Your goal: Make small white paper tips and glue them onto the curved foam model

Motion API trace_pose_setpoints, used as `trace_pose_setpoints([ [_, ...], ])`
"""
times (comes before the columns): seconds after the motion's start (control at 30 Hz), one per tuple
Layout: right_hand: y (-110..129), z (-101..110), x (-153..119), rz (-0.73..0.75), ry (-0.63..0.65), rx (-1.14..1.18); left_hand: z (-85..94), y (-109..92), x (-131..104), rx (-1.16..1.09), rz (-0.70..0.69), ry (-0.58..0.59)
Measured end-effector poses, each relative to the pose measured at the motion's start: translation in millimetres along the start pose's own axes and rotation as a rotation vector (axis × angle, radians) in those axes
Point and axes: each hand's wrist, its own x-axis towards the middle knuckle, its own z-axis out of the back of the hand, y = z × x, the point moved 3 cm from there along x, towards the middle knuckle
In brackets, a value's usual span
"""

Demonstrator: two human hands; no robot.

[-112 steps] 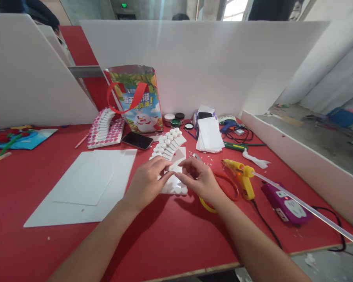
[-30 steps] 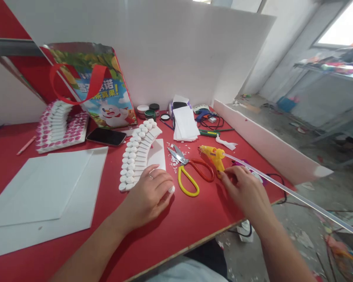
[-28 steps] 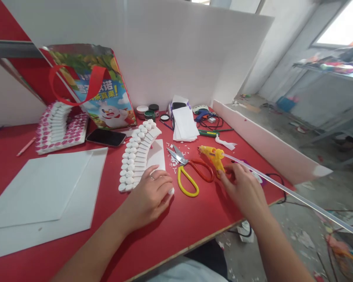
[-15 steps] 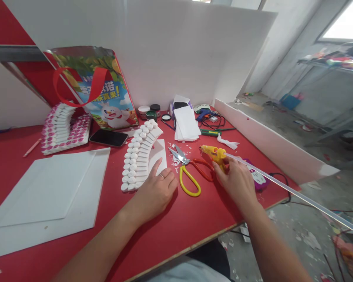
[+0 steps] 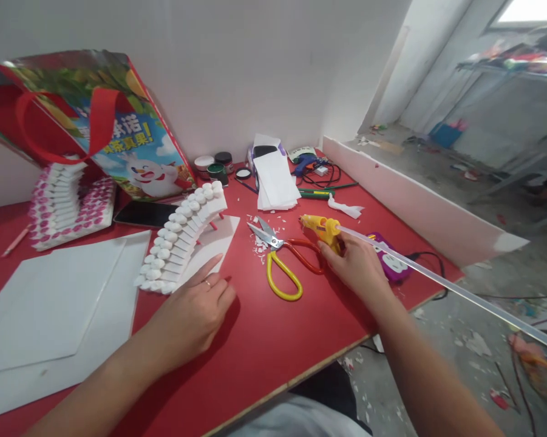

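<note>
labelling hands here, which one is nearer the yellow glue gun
Right. The right hand is around the handle of the yellow glue gun; the left hand is apart from it, with the scissors lying between.

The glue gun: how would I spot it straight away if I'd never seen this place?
On the red table, find the open scissors and look just to their right. There the right hand is around the handle of the glue gun. The scissors have yellow too, but only the gun has a long, see-through stick jutting from its back.
</note>
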Motion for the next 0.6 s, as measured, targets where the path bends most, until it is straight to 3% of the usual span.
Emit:
trace_pose_setpoints([
  [0.1, -3, 0, 3, -0.042, 0.078, 0.027, 5.3, 6, -3, -0.088, 0.006, -0.035],
  [0.23, -7, -2, 10, -0.088, 0.145, 0.036, 5.0, 10, 14, -0.051, 0.066, -0.082],
  [0.43, -12, -6, 17, -0.112, 0.151, 0.137, -26.0, 24, 43, 0.106, 0.401, -0.005],
  [0.6, -9, -4, 13, -0.116, 0.118, 0.352, -33.8, 32, 41, 0.006, 0.427, -0.055],
])
